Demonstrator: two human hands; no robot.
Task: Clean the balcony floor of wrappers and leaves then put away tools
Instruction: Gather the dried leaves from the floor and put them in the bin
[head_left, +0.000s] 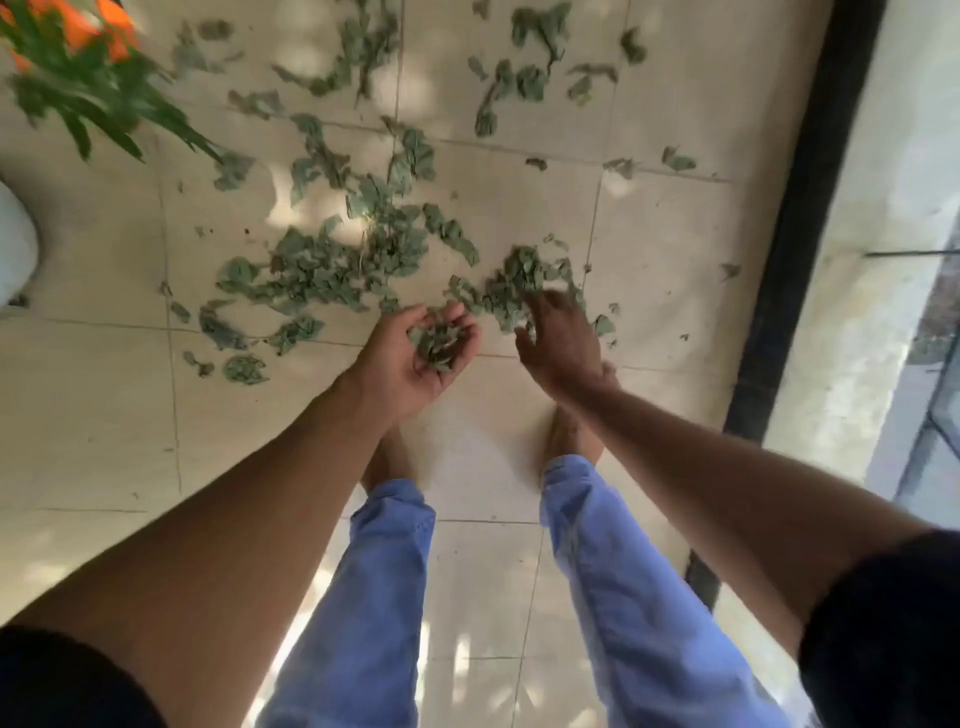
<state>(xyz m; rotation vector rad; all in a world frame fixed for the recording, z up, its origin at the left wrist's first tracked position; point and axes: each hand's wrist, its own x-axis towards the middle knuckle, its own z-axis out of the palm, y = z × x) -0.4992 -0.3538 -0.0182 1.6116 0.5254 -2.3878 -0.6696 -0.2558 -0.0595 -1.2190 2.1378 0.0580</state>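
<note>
Dry grey-green leaves (332, 270) lie scattered over the cream floor tiles (104, 395), thickest in a heap just ahead of my feet. My left hand (410, 358) is turned palm up and cupped, its fingers curled round a small bunch of leaves (435, 343). My right hand (558, 345) is blurred, palm down, fingers spread over a clump of leaves (524, 280) to the right of the heap. I cannot tell whether it touches them. No wrappers or tools show.
A potted green plant (93, 98) with an orange pot (78, 21) stands at the top left. A white rounded object (15, 244) sits at the left edge. A black floor border (795, 218) and a low ledge (862, 291) run along the right. My bare feet stand below the hands.
</note>
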